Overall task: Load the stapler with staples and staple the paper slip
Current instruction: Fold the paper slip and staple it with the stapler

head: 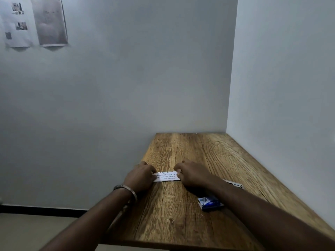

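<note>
white paper slip is lying on the wooden surface, both hands, left and right, pinching its ends; stapler untouched, loading and stapling apparently remaining.

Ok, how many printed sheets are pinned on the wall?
2, both upper left: a white sheet with small pictures by the frame's edge, and a grey sheet just right of it. More may hang outside the frame.
</note>
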`<control>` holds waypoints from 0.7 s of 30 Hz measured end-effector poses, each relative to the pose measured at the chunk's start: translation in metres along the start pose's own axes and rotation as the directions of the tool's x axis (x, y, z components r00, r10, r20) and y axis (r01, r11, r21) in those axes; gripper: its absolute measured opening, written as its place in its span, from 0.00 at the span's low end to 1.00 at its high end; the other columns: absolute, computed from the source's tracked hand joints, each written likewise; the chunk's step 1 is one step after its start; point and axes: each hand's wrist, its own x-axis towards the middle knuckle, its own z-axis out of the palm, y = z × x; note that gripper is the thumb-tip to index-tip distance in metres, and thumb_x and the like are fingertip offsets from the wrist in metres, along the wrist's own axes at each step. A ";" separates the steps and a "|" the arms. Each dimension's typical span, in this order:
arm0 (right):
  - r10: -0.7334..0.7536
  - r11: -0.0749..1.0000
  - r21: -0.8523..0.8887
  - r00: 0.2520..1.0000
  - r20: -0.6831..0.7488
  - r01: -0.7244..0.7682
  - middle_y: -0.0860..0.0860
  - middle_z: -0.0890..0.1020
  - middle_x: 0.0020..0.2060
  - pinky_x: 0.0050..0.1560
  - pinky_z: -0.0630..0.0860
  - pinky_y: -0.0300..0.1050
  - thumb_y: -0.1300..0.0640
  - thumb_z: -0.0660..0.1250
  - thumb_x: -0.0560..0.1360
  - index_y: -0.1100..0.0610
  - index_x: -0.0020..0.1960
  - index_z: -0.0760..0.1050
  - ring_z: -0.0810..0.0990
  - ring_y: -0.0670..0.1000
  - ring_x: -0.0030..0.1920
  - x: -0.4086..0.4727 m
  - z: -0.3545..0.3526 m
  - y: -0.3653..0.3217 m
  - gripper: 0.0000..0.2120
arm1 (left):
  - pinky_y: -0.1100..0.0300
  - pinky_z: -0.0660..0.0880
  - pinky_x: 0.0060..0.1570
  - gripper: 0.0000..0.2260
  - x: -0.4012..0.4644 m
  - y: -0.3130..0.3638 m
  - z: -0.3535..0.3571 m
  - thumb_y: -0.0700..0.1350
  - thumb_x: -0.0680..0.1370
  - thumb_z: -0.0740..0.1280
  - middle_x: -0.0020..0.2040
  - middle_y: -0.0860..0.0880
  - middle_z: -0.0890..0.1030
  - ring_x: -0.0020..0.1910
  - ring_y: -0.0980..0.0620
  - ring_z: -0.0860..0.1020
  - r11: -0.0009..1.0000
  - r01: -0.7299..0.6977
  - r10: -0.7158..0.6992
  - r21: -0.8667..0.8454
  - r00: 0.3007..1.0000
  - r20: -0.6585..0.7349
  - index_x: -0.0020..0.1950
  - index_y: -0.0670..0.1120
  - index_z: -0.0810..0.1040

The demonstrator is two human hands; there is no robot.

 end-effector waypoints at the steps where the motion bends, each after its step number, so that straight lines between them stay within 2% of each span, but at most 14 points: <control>1: -0.003 1.000 -0.002 1.000 0.005 0.003 0.48 0.77 0.59 0.44 0.73 0.44 0.46 0.62 0.80 0.46 0.66 0.75 0.77 0.48 0.50 0.001 0.001 0.000 0.16 | 0.51 0.75 0.59 0.15 0.002 0.000 -0.001 0.52 0.80 0.63 0.63 0.47 0.74 0.60 0.48 0.74 1.000 -0.002 0.002 0.006 1.000 0.024 0.66 0.51 0.76; 4: 0.007 1.000 0.010 1.000 0.013 -0.007 0.48 0.77 0.59 0.42 0.72 0.42 0.46 0.63 0.79 0.45 0.65 0.75 0.75 0.46 0.47 0.002 0.001 -0.001 0.15 | 0.52 0.75 0.59 0.14 0.006 0.000 -0.004 0.50 0.79 0.65 0.62 0.47 0.74 0.58 0.48 0.74 1.000 0.003 -0.002 -0.011 0.998 0.064 0.64 0.51 0.77; 7: 0.032 0.999 0.028 0.999 0.016 -0.032 0.47 0.77 0.61 0.47 0.74 0.44 0.47 0.63 0.79 0.46 0.66 0.73 0.77 0.48 0.52 -0.002 -0.001 -0.001 0.16 | 0.51 0.74 0.60 0.13 0.007 0.001 -0.004 0.49 0.79 0.66 0.62 0.46 0.74 0.58 0.48 0.74 0.999 0.015 -0.013 -0.028 0.998 0.061 0.63 0.50 0.76; 9: 0.016 0.999 0.033 0.999 -0.043 -0.014 0.47 0.75 0.64 0.49 0.74 0.44 0.49 0.65 0.78 0.46 0.70 0.70 0.77 0.49 0.55 -0.006 -0.003 -0.006 0.20 | 0.52 0.74 0.60 0.13 0.004 0.003 -0.004 0.49 0.79 0.66 0.63 0.47 0.74 0.60 0.48 0.73 0.999 0.022 -0.021 -0.038 0.999 0.042 0.63 0.51 0.75; 11: -0.074 0.997 -0.016 0.987 -0.144 0.072 0.48 0.73 0.66 0.54 0.75 0.46 0.55 0.68 0.76 0.48 0.72 0.68 0.75 0.50 0.60 -0.011 -0.005 -0.014 0.25 | 0.54 0.74 0.56 0.14 -0.001 0.007 -0.002 0.49 0.78 0.66 0.63 0.49 0.73 0.60 0.48 0.72 1.000 0.016 -0.016 -0.021 0.999 -0.028 0.64 0.52 0.73; 13: -0.195 0.977 -0.118 0.967 -0.163 0.177 0.49 0.75 0.68 0.64 0.71 0.52 0.60 0.69 0.75 0.50 0.72 0.70 0.72 0.52 0.67 -0.014 -0.006 -0.025 0.26 | 0.58 0.71 0.51 0.13 -0.007 0.011 0.000 0.49 0.77 0.67 0.61 0.52 0.74 0.58 0.50 0.73 0.998 -0.036 0.045 0.058 0.985 -0.168 0.61 0.53 0.74; 15: -0.274 0.936 -0.254 0.957 -0.090 0.244 0.51 0.82 0.59 0.71 0.64 0.57 0.58 0.66 0.78 0.53 0.62 0.77 0.76 0.53 0.65 -0.017 -0.008 -0.033 0.14 | 0.61 0.70 0.50 0.08 -0.013 0.016 0.000 0.48 0.77 0.67 0.54 0.55 0.78 0.54 0.53 0.75 0.985 -0.104 0.138 0.140 0.956 -0.259 0.55 0.53 0.78; 17: -0.281 0.899 -0.351 0.960 -0.009 0.260 0.52 0.84 0.46 0.74 0.61 0.60 0.57 0.65 0.79 0.56 0.52 0.79 0.81 0.54 0.54 -0.019 -0.011 -0.040 0.05 | 0.60 0.69 0.52 0.06 -0.017 0.020 -0.001 0.46 0.77 0.64 0.48 0.55 0.81 0.50 0.53 0.77 0.961 -0.140 0.201 0.239 0.945 -0.258 0.49 0.52 0.81; 18: -0.270 0.886 -0.381 0.962 0.037 0.263 0.53 0.84 0.46 0.74 0.61 0.61 0.58 0.66 0.79 0.57 0.52 0.79 0.81 0.54 0.53 -0.018 -0.014 -0.042 0.05 | 0.59 0.68 0.52 0.07 -0.018 0.023 -0.001 0.45 0.77 0.64 0.46 0.53 0.82 0.49 0.52 0.77 0.946 -0.144 0.219 0.291 0.944 -0.247 0.46 0.51 0.81; 20: -0.231 0.883 -0.387 0.964 0.132 0.265 0.55 0.84 0.54 0.75 0.56 0.63 0.58 0.66 0.79 0.57 0.56 0.79 0.76 0.56 0.65 -0.018 -0.019 -0.044 0.07 | 0.57 0.68 0.52 0.07 -0.019 0.027 0.000 0.44 0.78 0.62 0.44 0.51 0.82 0.48 0.50 0.77 0.915 -0.150 0.246 0.376 0.943 -0.223 0.44 0.49 0.79; 21: -0.200 0.905 -0.345 0.964 0.176 0.251 0.56 0.82 0.60 0.76 0.53 0.64 0.58 0.65 0.79 0.56 0.59 0.78 0.70 0.57 0.72 -0.019 -0.021 -0.042 0.10 | 0.56 0.68 0.52 0.07 -0.019 0.028 0.000 0.45 0.79 0.62 0.44 0.51 0.81 0.48 0.50 0.77 0.903 -0.156 0.254 0.400 0.945 -0.206 0.44 0.48 0.79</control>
